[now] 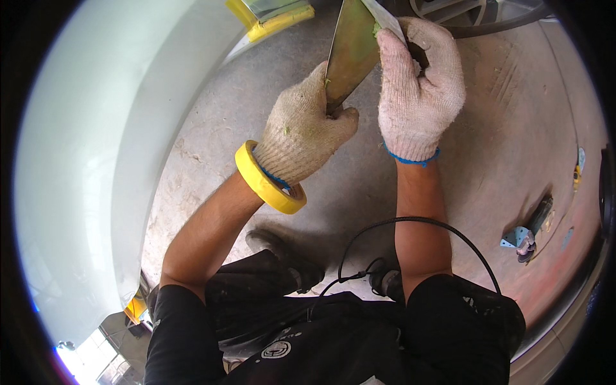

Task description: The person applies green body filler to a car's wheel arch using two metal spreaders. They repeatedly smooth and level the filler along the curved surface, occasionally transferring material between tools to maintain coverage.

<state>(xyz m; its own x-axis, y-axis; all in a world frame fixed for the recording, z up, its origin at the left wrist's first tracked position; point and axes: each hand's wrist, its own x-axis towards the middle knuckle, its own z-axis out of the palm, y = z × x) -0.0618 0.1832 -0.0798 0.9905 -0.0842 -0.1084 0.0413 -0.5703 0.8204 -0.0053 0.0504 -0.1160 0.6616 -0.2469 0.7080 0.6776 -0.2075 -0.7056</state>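
Note:
My left hand (307, 128), in a white knit glove, grips the narrow end of a wide metal putty blade (351, 48) smeared with greenish filler. A roll of yellow tape (268, 181) hangs around that wrist like a bracelet. My right hand (418, 83), also gloved, is closed on a thin pale scraper (384, 18) whose edge rests against the blade's right side near the top. Both hands are raised in front of me above the concrete floor.
A large white curved panel (83, 160) fills the left side. Yellow tape edging (273, 22) shows at the top. A black cable (410, 221) loops by my legs. A small blue metal bracket (515, 238) and a dark tool (540, 215) lie on the floor at right.

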